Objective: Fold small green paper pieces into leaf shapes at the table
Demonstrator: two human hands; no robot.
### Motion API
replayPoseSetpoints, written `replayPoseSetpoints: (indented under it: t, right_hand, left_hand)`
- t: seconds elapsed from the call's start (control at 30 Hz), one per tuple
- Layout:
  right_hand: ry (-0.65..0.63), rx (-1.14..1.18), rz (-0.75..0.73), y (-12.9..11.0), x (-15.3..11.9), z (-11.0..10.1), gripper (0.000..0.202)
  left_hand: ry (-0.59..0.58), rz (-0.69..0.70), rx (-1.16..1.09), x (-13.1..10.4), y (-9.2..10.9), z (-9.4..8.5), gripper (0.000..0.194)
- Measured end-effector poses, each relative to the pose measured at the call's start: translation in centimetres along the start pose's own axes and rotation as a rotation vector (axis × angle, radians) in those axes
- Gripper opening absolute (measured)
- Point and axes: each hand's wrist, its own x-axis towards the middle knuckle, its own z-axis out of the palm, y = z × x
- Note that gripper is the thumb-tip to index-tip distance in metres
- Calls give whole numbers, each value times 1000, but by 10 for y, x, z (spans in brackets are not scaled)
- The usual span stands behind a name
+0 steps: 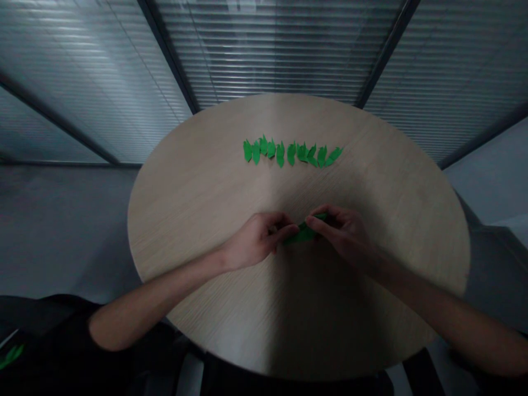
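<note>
Between my two hands is a piece of green paper (304, 234), held just over the middle of the round table (198, 203). Thumb and fingers of my left hand (259, 236) pinch its left end. At the right end, my right hand (344, 234) grips it with the thumb on top and the fingers curled behind. Part of the paper is hidden by the fingers, and its exact folds are too dim to make out. Beyond the hands, several small folded green paper pieces (280, 154) with pointed tips lie in a row.
Glass panels with blinds (272, 55) and dark frames stand behind the table's far edge. My shadow falls across the near right part of the tabletop. Something dark with bright green marks (11, 356) shows at the lower left.
</note>
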Motion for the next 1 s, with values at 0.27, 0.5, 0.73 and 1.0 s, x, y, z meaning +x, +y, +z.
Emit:
replayPoseSetpoints:
  t: [0.27, 0.5, 0.73, 1.0]
  right_hand:
    - [-52, -308, -142, 5, 2, -11, 19]
    - [-64, -610, -287, 5, 0, -11, 15]
    - [-57, -780, -342, 4, -3, -9, 9]
    - [-180, -915, -668, 12, -10, -13, 20]
  left_hand:
    - [83, 106, 230, 5, -8, -11, 30]
    - [189, 431, 598, -6, -10, -11, 16]
    - [-15, 586, 637, -3, -17, -7, 20]
    - [-18, 645, 650, -4, -19, -8, 24]
